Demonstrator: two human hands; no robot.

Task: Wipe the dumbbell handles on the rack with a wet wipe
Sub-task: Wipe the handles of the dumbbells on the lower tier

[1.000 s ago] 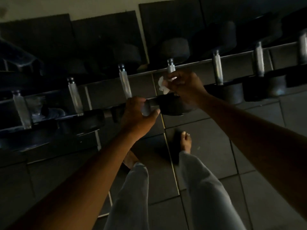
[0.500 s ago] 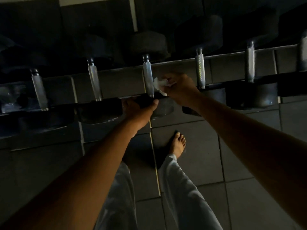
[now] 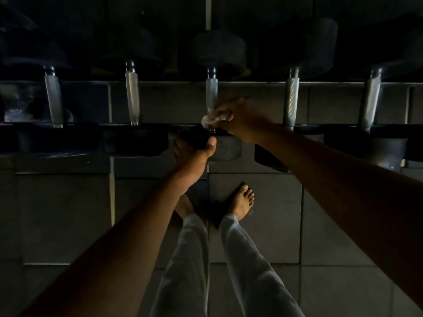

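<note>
Dimly lit, a row of dumbbells sits on a dark metal rack (image 3: 251, 83), each with round black matte ends and a knurled silver handle. From the left come two untouched handles (image 3: 53, 100) (image 3: 132, 97), then the middle handle (image 3: 211, 92), then two more to the right (image 3: 290, 99) (image 3: 370, 101). The left hand (image 3: 192, 154) curls its fingers round the near black end (image 3: 206, 143) of the middle dumbbell, thumb on top. Just above it, the right hand (image 3: 238, 120) pinches a crumpled white wet wipe (image 3: 211, 118), pressed against the lower part of that middle handle, close to the near end. Below lie grey floor tiles (image 3: 343, 225), pale trousers (image 3: 249, 271) and bare feet (image 3: 242, 200).
</note>
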